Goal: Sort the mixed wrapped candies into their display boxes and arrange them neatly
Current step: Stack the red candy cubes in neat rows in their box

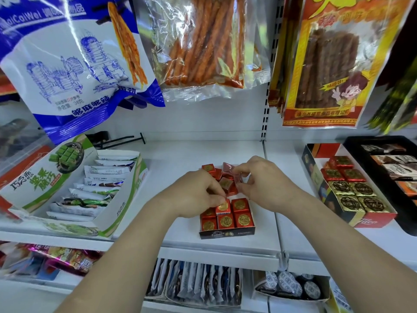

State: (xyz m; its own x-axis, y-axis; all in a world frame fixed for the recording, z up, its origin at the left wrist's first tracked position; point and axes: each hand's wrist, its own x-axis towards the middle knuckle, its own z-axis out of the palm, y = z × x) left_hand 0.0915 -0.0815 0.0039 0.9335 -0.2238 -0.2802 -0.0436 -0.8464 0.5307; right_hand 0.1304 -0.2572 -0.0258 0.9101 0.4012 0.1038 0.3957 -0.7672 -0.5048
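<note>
Fingertips of the left hand (196, 194) pinch a red gold-sealed candy (223, 206), tilted up from its row in the dark display box (226, 233). Just beyond, the right hand (262, 184) pinches a crinkled red wrapped candy (227, 168) over the box's far end. Both forearms reach forward, palms down.

Single head-worn wide-angle view, facing forward and down.
Sits close to a white shop shelf (180, 159), centred on the candy box (226, 232); takes in hanging snack bags (74, 64) above and a lower shelf (27, 297) below.
</note>
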